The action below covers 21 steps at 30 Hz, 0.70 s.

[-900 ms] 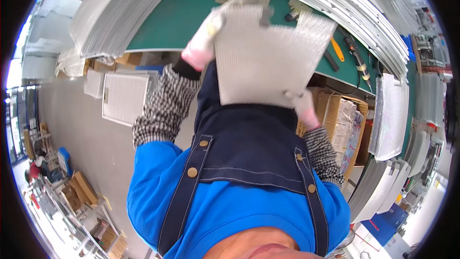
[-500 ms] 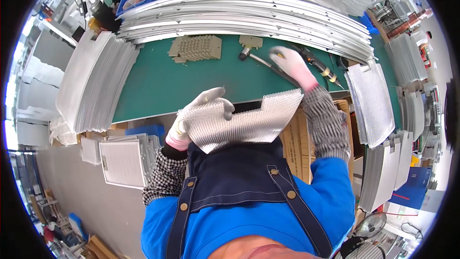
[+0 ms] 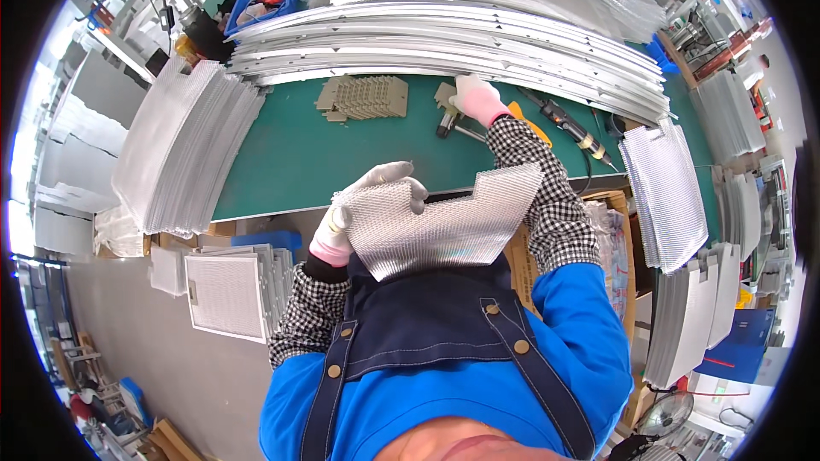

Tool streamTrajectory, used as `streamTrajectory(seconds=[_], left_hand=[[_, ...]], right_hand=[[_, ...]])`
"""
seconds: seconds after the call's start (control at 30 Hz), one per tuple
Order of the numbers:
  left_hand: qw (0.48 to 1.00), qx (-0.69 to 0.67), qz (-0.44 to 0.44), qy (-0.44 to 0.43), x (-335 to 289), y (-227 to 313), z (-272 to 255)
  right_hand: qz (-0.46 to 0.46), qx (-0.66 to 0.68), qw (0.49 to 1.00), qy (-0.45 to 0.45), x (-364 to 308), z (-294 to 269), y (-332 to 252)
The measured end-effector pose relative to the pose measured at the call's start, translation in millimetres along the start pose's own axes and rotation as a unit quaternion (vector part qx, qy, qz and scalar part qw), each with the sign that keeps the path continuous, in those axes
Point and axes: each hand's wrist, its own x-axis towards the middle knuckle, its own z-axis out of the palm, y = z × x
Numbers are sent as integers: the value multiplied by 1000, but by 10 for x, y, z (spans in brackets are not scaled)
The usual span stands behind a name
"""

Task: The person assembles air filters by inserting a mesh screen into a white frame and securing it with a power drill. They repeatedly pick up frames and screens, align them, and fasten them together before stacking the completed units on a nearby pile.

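The silver notched sheet of metal mesh [image 3: 436, 226] is pinched near the chest by the gloved left hand [image 3: 363, 213], and should be kept level while the curled right hand [image 3: 477, 99] grasps the dark-handled tool [image 3: 448, 122] on the green table [image 3: 290, 154].

green workbench [image 3: 299, 154] | grey floor [image 3: 162, 350] | metal strip stacks [image 3: 444, 34] | bright daylight left

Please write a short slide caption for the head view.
Left hand holds mesh panel; right hand reaches tools on green bench.
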Motion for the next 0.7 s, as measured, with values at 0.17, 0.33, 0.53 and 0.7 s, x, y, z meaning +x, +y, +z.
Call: streamTrajectory(seconds=[0.17,0.33,0.53,0.7], left_hand=[[1000,19,20,4,40,44,-102],[989,64,38,128,280,103,-177],[987,51,22,154,407,60,-219],[993,56,32,100,333,78,-120]], right_hand=[[-48,102,984,135,-264,-334,259],[-126,523,836,109,-1029,-871,585],[-182,414,890,-63,-1481,-1205,107],[-175,317,912,-193,-1328,-1173,-250]])
